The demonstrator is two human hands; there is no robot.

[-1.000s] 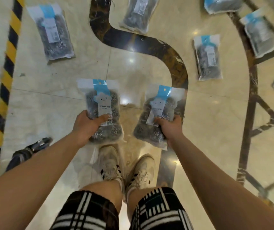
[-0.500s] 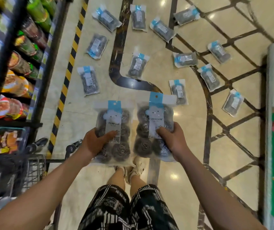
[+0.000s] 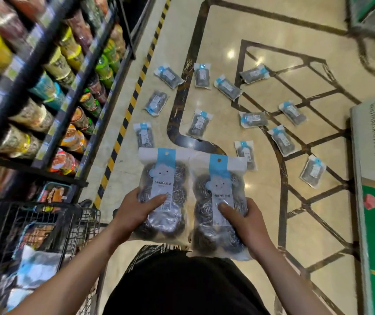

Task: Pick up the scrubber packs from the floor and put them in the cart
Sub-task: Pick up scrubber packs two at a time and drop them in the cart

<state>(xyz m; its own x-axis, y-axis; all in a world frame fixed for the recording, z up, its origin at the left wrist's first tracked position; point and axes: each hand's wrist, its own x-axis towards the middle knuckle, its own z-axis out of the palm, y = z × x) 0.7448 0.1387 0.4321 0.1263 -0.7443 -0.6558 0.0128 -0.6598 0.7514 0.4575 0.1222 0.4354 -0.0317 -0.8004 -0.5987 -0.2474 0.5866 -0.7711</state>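
Held two scrubber packs side by side — left hand gripped left pack, right hand gripped right pack. Counted 13 packs on floor — cart at left.

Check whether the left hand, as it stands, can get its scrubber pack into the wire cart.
Probably yes. The left hand grips a clear plastic pack of steel scrubbers, and the black wire shopping cart stands open-topped just to its left, with nothing between them.

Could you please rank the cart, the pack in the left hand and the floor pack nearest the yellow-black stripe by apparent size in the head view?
1. Cart
2. Pack in left hand
3. Floor pack: farther away, so probably the same true size.
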